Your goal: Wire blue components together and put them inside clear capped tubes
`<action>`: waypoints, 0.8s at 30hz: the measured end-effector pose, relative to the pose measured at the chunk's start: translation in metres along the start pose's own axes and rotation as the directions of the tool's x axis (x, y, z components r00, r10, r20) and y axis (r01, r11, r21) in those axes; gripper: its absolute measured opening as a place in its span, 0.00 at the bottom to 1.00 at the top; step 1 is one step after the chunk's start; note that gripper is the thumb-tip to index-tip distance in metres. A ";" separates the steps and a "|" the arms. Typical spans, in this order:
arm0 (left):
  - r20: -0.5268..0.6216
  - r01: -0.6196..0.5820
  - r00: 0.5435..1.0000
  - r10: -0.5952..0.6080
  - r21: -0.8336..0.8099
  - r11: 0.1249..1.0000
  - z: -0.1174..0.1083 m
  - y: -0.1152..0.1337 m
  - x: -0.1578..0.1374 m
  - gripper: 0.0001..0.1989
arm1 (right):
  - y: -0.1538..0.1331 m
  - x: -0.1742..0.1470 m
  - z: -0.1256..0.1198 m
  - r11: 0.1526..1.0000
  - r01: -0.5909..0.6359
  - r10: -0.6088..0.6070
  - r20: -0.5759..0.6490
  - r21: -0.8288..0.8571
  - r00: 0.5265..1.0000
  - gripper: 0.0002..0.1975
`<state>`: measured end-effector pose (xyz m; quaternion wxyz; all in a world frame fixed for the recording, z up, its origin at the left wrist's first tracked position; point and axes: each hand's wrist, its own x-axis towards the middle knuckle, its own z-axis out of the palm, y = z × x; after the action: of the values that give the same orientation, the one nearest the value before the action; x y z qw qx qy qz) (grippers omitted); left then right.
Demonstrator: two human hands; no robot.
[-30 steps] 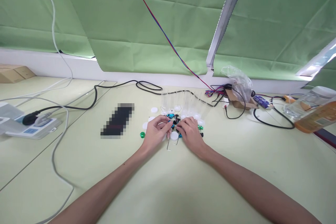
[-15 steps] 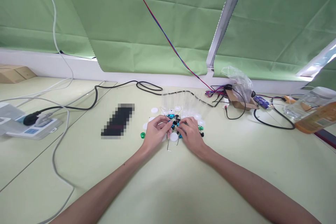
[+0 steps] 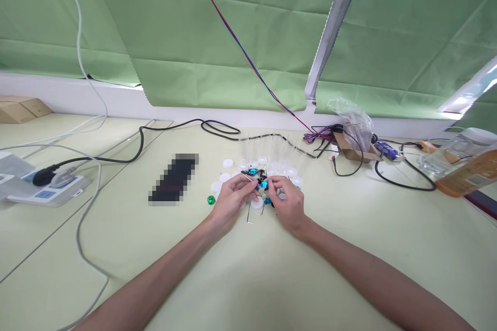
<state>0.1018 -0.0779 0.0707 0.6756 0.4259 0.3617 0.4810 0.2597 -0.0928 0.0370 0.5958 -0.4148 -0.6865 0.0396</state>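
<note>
At centre frame a small blue part is pinched between the closed fingertips of the left hand and right hand. It could be dropped among the white caps if the pinch slackens.

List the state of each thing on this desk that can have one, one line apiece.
Left hand: pinched on a thin metal pin.
Right hand: pinched on a small blue part.
Black plug: seated in the power strip.
White caps: lying loose, off any container.
Plastic bag: crumpled, open.
Green nut: loose on the table.
</note>
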 end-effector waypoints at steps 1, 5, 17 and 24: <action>0.007 0.011 1.000 -0.011 -0.020 1.000 0.000 -0.001 0.000 0.12 | 0.000 -0.001 0.000 1.000 0.001 -0.001 -0.005 0.001 1.000 0.08; 0.021 0.041 0.999 -0.040 -0.062 0.997 0.000 -0.004 0.000 0.12 | 0.000 -0.002 0.001 1.000 0.000 -0.001 -0.018 -0.019 1.000 0.09; 0.045 0.067 0.997 -0.063 -0.113 0.991 0.003 -0.009 -0.003 0.13 | 0.002 -0.002 0.001 0.999 0.000 0.000 -0.020 -0.036 1.000 0.11; 0.060 0.081 0.996 -0.073 -0.144 0.986 0.006 -0.008 -0.006 0.13 | 0.001 -0.002 0.001 0.998 0.016 -0.019 -0.048 -0.061 0.999 0.10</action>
<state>0.1086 -0.0867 0.0663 0.7326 0.3740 0.3232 0.4679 0.2592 -0.0923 0.0348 0.5998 -0.4274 -0.6764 0.0032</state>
